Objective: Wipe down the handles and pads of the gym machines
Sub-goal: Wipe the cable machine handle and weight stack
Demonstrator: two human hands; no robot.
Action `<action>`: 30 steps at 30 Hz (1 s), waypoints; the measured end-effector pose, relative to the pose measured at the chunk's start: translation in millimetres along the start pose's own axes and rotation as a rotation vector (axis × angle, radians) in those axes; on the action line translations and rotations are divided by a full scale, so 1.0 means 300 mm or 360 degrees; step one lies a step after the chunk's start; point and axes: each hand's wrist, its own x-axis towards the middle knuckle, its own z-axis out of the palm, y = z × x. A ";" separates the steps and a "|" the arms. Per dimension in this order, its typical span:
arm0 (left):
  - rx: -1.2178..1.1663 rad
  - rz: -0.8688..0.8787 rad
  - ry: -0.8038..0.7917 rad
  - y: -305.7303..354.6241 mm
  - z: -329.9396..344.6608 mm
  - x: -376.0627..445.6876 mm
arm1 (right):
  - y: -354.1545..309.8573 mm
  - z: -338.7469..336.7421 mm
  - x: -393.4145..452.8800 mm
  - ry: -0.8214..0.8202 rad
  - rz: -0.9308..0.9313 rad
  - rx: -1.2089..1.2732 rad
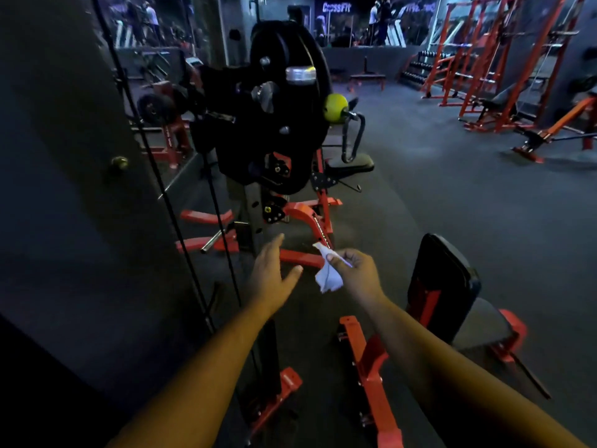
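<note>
Holding a small crumpled cloth [329, 275] pinched between thumb and fingers, the right hand [353, 273] hovers over the floor; the left hand [273, 274] is spread, grasping nothing. The black pad [444, 286] stands just right, unwiped. That loose pinch could let the cloth drop, and dim light could hide missed spots.

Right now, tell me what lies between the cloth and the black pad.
Head view: only the right hand pinching the cloth, then bare floor up to the pad.
</note>
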 end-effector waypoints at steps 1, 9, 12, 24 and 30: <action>-0.0067 -0.0092 -0.0128 0.003 0.057 -0.011 | 0.031 -0.024 -0.002 -0.0016 0.0035 0.0029; -0.0576 -0.0433 -0.0866 0.173 0.451 0.028 | 0.236 -0.284 0.087 -0.0231 0.0379 0.0260; -0.0719 -0.0630 -0.0792 0.206 0.591 0.058 | 0.308 -0.428 0.160 -0.0200 0.0312 0.0217; -0.1324 -0.1053 -0.0691 0.395 1.044 0.199 | 0.533 -0.820 0.382 -0.0511 0.0368 0.0150; -0.1121 -0.1166 -0.0490 0.378 1.199 0.329 | 0.605 -0.906 0.481 -0.0120 0.0408 0.0210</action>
